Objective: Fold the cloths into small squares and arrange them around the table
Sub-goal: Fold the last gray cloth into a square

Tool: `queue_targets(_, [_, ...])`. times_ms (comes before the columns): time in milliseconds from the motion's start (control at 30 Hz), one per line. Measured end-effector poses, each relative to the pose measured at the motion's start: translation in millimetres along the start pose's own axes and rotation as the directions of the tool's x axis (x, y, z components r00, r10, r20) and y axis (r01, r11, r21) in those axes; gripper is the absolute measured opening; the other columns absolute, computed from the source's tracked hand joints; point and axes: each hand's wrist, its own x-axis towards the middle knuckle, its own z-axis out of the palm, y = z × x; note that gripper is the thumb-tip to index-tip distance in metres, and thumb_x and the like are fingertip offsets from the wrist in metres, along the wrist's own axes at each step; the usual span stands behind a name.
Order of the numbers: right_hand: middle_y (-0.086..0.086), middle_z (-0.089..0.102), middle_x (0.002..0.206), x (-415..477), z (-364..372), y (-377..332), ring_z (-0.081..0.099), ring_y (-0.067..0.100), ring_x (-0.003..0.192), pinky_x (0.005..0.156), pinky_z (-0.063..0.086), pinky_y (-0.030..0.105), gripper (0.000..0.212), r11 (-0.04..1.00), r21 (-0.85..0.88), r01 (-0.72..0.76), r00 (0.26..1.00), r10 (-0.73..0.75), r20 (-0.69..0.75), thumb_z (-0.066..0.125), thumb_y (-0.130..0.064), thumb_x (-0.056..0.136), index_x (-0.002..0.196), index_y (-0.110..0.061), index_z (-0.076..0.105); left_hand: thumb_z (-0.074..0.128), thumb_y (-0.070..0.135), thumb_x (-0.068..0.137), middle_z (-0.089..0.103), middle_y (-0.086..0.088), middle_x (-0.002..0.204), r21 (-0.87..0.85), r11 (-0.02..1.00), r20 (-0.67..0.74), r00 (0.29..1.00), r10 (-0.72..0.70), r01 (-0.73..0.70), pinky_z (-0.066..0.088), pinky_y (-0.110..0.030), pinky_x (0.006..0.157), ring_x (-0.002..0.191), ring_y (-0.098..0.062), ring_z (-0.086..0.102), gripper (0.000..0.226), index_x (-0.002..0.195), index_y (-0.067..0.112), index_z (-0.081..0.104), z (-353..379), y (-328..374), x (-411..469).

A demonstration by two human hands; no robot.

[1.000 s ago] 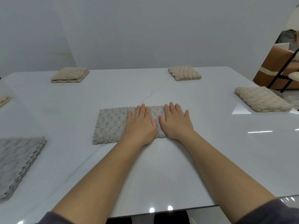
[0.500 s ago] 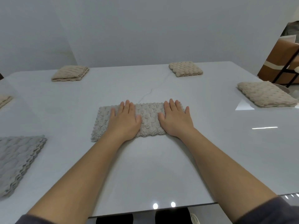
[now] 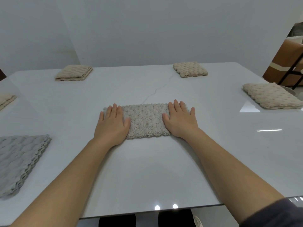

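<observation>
A beige, bumpy cloth [image 3: 145,122] lies folded into a long strip in the middle of the white table [image 3: 147,169]. My left hand [image 3: 112,125] presses flat on its left end with straight fingers. My right hand [image 3: 181,120] presses flat on its right end, fingers spread. The strip's middle shows between my hands. Folded beige squares lie at the back left [image 3: 73,73], back right [image 3: 190,69] and right edge [image 3: 271,95].
A grey folded cloth [image 3: 18,161] sits at the near left edge. Another beige cloth [image 3: 5,99] peeks in at the far left. A brown chair with a black frame [image 3: 288,66] stands past the table's right side. A wall runs behind the table.
My left hand has slid leftward along the strip, from beside my right hand to the strip's left end. My right hand stayed on the right end.
</observation>
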Motion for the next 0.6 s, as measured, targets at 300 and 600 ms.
queue_targets(300, [0.004, -0.008, 0.164, -8.9, -13.6, -76.6, -0.011, 0.020, 0.150, 0.120, -0.007, 0.050, 0.059, 0.940, -0.009, 0.342, 0.937, -0.342, -0.074, 0.017, -0.034, 0.104, 0.156, -0.010, 0.001, 0.014, 0.042, 0.102, -0.002, -0.007, 0.163, -0.012, 1.000, -0.025, 1.000, -0.003, 0.002, -0.001, -0.041, 0.121, 0.150, -0.019, -0.005, 0.063, 0.155, 0.009, 0.003, 1.0, -1.2, 2.3])
queue_targets(600, [0.005, -0.007, 0.164, -5.5, -0.5, -64.9, -0.009, 0.019, 0.150, 0.121, -0.006, 0.046, 0.060, 0.957, -0.035, 0.289, 0.957, -0.288, 0.043, 0.014, -0.037, 0.104, 0.156, -0.009, -0.001, 0.015, 0.042, 0.102, -0.002, -0.007, 0.163, -0.025, 1.000, -0.034, 0.999, 0.002, -0.003, -0.001, -0.041, 0.121, 0.150, -0.019, -0.004, 0.064, 0.155, 0.009, 0.001, 1.1, -2.5, 2.8])
